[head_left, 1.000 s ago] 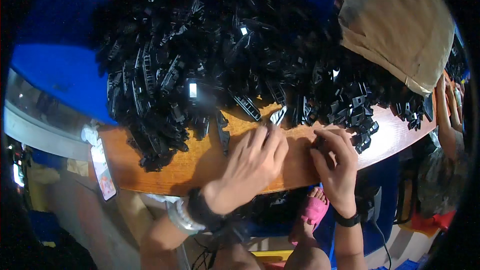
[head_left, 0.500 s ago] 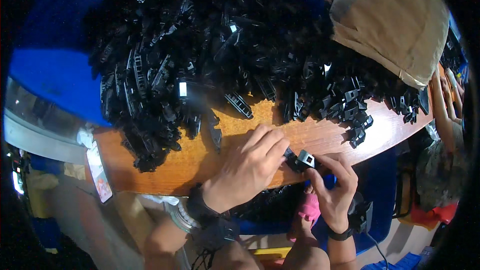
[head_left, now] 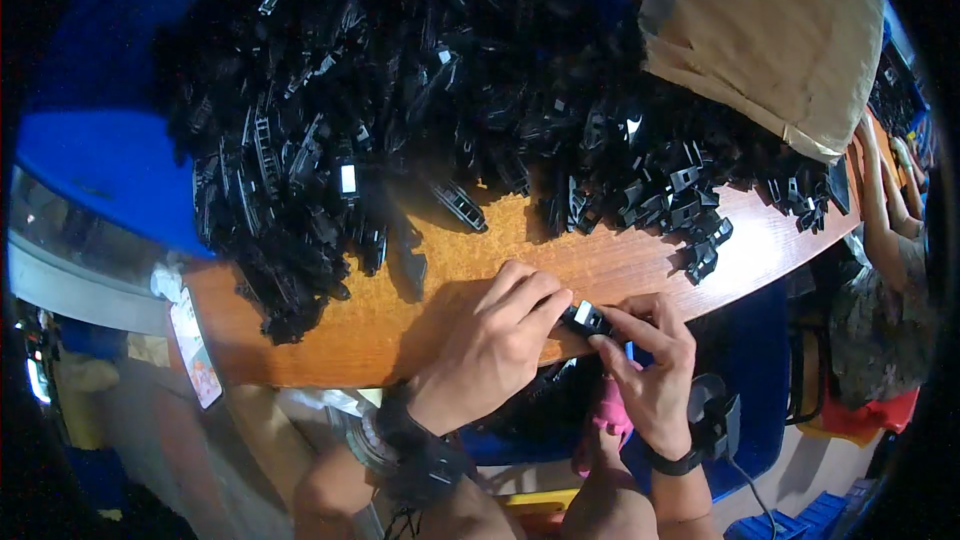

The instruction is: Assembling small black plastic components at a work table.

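A small black plastic part [head_left: 588, 318] with a square opening and a bright, shiny face is between my two hands at the table's front edge. My right hand [head_left: 655, 365] pinches its right end between thumb and fingers. Bent over the table, my left hand [head_left: 498, 338] grips the part's left end; its fingertips are partly hidden behind its own knuckles. Beyond my hands, a large heap of black plastic parts [head_left: 400, 110] covers the back of the wooden table [head_left: 330, 355]. Smaller black clips [head_left: 685, 195] lie loose at the heap's right.
Brown cardboard [head_left: 765, 40] lies over the heap at the back right. A phone [head_left: 195, 350] rests at the table's left edge, beside crumpled white plastic [head_left: 167, 280]. Below the table edge is a blue container [head_left: 745, 420]. Another person's arm [head_left: 872, 175] shows at far right.
The part between my hands has turned and moved slightly left, with its shiny face now tilted differently. My right hand has shifted left and closed in on it. The whole view has shifted slightly.
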The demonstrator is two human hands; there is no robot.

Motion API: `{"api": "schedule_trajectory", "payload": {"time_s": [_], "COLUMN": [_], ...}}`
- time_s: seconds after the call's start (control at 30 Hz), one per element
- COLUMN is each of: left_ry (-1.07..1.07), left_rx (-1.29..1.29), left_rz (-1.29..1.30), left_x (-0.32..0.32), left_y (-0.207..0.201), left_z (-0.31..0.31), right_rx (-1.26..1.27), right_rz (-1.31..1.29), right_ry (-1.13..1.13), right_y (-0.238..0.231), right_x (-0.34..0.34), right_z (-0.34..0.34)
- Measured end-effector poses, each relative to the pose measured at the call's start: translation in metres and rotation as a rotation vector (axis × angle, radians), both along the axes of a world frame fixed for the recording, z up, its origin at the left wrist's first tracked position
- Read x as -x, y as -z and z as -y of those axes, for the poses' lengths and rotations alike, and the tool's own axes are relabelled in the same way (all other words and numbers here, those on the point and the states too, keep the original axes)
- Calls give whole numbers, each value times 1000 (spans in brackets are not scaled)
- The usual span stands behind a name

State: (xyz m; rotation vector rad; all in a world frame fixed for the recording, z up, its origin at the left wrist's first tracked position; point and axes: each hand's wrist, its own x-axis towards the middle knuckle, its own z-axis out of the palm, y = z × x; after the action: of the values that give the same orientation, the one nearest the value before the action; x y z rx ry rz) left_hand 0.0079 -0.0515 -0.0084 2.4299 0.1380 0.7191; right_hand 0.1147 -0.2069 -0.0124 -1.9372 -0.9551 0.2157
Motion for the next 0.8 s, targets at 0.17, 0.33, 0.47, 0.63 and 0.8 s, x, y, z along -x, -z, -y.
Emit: {"api": "schedule_trajectory", "payload": {"time_s": [0.17,0.33,0.47,0.63,0.8], "left_ry": [-16,-12,-12,66,-3], "left_rx": [4,61,38,33,14], "left_rz": [-2,0,20,17,-49], "left_x": [0,1,-1,-4,-6], "left_y": [4,2,1,1,-5], "left_z": [-3,-6,-8,-9,-3], "right_rx": [-46,25,6,15,-26], "right_rz": [179,95,105,109,182], "right_ry": [5,59,46,-59,-47], "right_y": [-1,-5,-8,0,4], "right_x": [4,2,-1,-9,-8], "right_z": [-2,16,9,-1,-2]}}
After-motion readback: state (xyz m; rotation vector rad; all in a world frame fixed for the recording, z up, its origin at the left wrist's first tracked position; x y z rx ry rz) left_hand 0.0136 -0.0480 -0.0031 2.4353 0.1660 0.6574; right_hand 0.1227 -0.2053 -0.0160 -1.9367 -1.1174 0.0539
